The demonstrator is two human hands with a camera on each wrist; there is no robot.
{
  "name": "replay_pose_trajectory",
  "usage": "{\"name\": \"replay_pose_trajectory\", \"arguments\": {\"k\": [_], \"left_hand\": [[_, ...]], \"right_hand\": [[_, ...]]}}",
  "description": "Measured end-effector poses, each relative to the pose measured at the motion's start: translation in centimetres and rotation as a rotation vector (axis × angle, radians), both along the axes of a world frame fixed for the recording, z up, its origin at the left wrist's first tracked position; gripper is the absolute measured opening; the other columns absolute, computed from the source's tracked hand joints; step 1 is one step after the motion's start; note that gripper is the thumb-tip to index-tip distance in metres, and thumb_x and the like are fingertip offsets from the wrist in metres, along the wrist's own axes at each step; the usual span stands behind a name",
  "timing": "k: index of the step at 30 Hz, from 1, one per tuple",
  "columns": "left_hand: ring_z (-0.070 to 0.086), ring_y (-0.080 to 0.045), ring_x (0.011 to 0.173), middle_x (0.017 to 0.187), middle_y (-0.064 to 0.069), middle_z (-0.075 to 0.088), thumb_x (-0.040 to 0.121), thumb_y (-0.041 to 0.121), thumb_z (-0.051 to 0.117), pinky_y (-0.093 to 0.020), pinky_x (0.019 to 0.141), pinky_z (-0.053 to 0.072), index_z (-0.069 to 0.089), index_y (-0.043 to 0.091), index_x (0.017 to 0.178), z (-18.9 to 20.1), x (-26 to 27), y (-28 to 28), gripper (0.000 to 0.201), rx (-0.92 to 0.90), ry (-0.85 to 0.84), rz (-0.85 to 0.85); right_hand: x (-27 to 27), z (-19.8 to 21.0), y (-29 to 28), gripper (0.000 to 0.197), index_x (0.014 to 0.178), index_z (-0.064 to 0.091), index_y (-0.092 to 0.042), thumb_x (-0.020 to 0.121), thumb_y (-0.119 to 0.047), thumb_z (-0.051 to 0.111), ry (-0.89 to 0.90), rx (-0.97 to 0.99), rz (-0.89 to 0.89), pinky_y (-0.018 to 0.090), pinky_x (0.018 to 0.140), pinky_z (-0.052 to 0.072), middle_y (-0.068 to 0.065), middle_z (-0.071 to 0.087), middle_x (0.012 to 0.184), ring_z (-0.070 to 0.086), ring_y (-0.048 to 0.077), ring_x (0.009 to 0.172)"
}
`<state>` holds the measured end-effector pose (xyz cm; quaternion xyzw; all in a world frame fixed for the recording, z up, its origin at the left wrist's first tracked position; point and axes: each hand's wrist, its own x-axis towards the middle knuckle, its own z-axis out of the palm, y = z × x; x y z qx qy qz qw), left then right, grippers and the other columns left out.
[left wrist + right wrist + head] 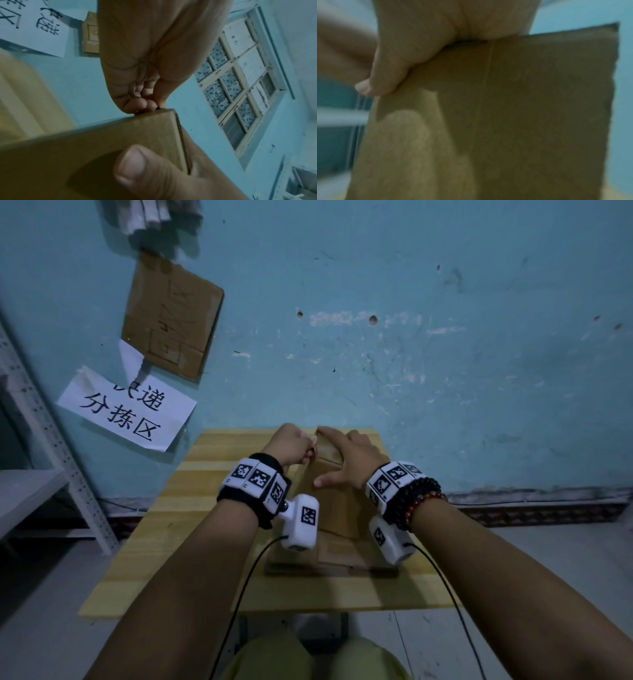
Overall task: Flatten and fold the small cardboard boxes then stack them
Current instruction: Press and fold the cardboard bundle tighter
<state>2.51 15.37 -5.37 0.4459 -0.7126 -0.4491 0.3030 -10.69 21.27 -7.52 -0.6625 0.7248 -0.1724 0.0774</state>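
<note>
A brown cardboard box (337, 508) stands half collapsed in the middle of the wooden table (164, 542), on top of flattened cardboard (329, 559). My left hand (294, 445) grips the box's far left top edge with curled fingers (142, 105). My right hand (349, 455) lies over the top of the box (85, 142), its thumb (133, 165) on the near panel and the fingers over the other side. In the blurred right wrist view the box (522, 108) fills the frame below my right hand (419, 40).
The table stands against a blue wall that carries a paper sign (126, 409) and a taped cardboard sheet (171, 316). A grey metal shelf (51, 440) stands to the left. Sensor cables (246, 580) hang from both wrists. A window (240, 88) shows in the left wrist view.
</note>
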Motion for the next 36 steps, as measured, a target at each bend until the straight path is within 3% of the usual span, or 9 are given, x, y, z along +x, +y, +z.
{"name": "replay_pose_trajectory", "arguments": {"k": [7,10,15,20,24,27,30,33,36], "left_hand": [[0.042,-0.018,0.053,0.055,-0.009,0.045,0.094,0.007,0.048,-0.029,0.070,0.038,0.047,0.009,0.052,1.5,-0.4,0.1,0.042,-0.108,-0.035,0.008],[0.042,-0.016,0.053,0.056,-0.007,0.046,0.095,0.008,0.048,-0.027,0.070,0.036,0.048,0.011,0.053,0.8,-0.4,0.4,0.041,-0.119,-0.025,-0.006],[0.043,-0.011,0.056,0.059,-0.003,0.048,0.094,0.003,0.046,-0.023,0.058,0.036,0.048,0.014,0.057,0.4,-0.9,1.1,0.038,-0.138,0.058,0.005],[0.040,-0.013,0.055,0.061,-0.007,0.047,0.091,-0.010,0.039,-0.021,0.055,0.036,0.046,0.009,0.061,-0.3,-0.7,1.3,0.036,0.016,0.223,0.010],[0.042,-0.012,0.051,0.060,-0.007,0.049,0.089,-0.007,0.049,-0.012,0.043,0.038,0.045,0.013,0.070,-0.2,-0.9,1.4,0.028,0.030,0.280,0.029],[0.046,-0.013,0.052,0.060,-0.007,0.052,0.087,-0.005,0.057,-0.012,0.043,0.041,0.047,0.015,0.076,-0.6,-1.2,1.3,0.025,0.064,0.357,0.071],[0.050,-0.012,0.055,0.060,-0.004,0.054,0.085,-0.004,0.059,-0.019,0.055,0.044,0.051,0.014,0.065,-1.0,-1.6,1.3,0.028,-0.105,0.316,0.121],[0.051,-0.015,0.066,0.065,0.002,0.051,0.084,-0.002,0.058,-0.023,0.064,0.042,0.048,0.019,0.060,-1.1,-1.6,1.9,0.034,-0.398,0.139,0.115],[0.046,-0.016,0.077,0.080,-0.005,0.048,0.089,-0.001,0.050,-0.020,0.066,0.032,0.058,0.007,0.074,-1.3,-1.4,2.3,0.018,-0.594,-0.006,0.041]], "right_hand": [[0.7,-0.4,0.1,0.102,0.142,0.019,-0.047,0.063,-0.035,0.083,-0.350,-0.151,0.041,0.040,0.098,0.039,0.012,0.038,0.113,0.040,0.031,0.116],[0.4,-1.0,0.2,0.098,0.142,0.020,-0.047,0.066,-0.035,0.081,-0.321,-0.107,0.055,0.038,0.100,0.038,0.007,0.033,0.108,0.040,0.030,0.115],[-0.2,-1.0,0.1,0.090,0.137,0.029,-0.035,0.065,-0.032,0.083,-0.315,-0.086,0.064,0.041,0.099,0.041,0.014,0.036,0.119,0.044,0.033,0.114],[-0.7,-1.1,0.3,0.086,0.132,0.033,-0.031,0.063,-0.028,0.084,-0.329,-0.104,0.080,0.034,0.091,0.042,0.012,0.039,0.118,0.049,0.032,0.109],[-1.0,-1.2,0.3,0.088,0.133,0.031,-0.030,0.063,-0.028,0.084,-0.323,-0.101,0.087,0.033,0.090,0.041,0.014,0.039,0.124,0.048,0.032,0.111],[-1.2,-1.4,0.3,0.088,0.132,0.032,-0.029,0.062,-0.027,0.085,-0.350,-0.118,0.090,0.033,0.091,0.042,0.014,0.039,0.126,0.048,0.031,0.112],[-1.3,-1.6,0.1,0.088,0.131,0.033,-0.028,0.061,-0.027,0.086,-0.363,-0.131,0.084,0.035,0.093,0.043,0.015,0.040,0.127,0.047,0.030,0.114],[-1.3,-1.8,-0.1,0.089,0.132,0.033,-0.026,0.060,-0.027,0.086,-0.361,-0.139,0.100,0.034,0.093,0.043,0.015,0.039,0.127,0.046,0.029,0.115],[-1.5,-2.0,-0.2,0.088,0.130,0.033,-0.026,0.059,-0.028,0.086,-0.357,-0.142,0.112,0.036,0.092,0.044,0.015,0.040,0.126,0.046,0.029,0.113]]}}
